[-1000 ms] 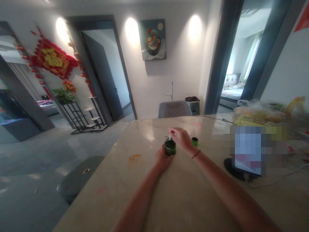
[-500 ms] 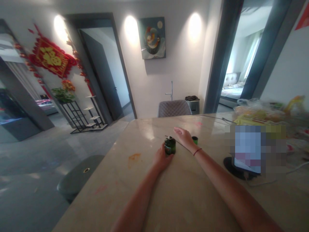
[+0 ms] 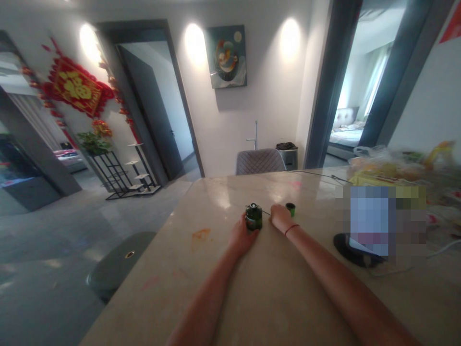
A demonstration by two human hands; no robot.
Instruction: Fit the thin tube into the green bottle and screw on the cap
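On the table stands a small dark green bottle point(image 3: 254, 218) with a pale, silvery neck on top, upright. My left hand point(image 3: 243, 235) is wrapped round its left and near side. Just to its right, my right hand point(image 3: 282, 217) is closed with the fingers curled down. A thin dark rod point(image 3: 266, 212) runs from the bottle's side to these fingers; its far end is hidden. Behind my right hand sits a small green cap-like cup point(image 3: 290, 209), dark inside, touched by neither hand as far as I can tell.
The pale stone table point(image 3: 173, 288) carries orange and pink smears. To the right are a blurred-out screen on a round black stand point(image 3: 345, 250), white cables and a heap of plastic bags point(image 3: 374, 161). A grey chair point(image 3: 260, 161) stands beyond; a green stool point(image 3: 118, 259) is at left.
My right hand has come down from above the table, and its fingers have gone from outstretched to closed at the rod. My left hand and the bottle have stayed in place.
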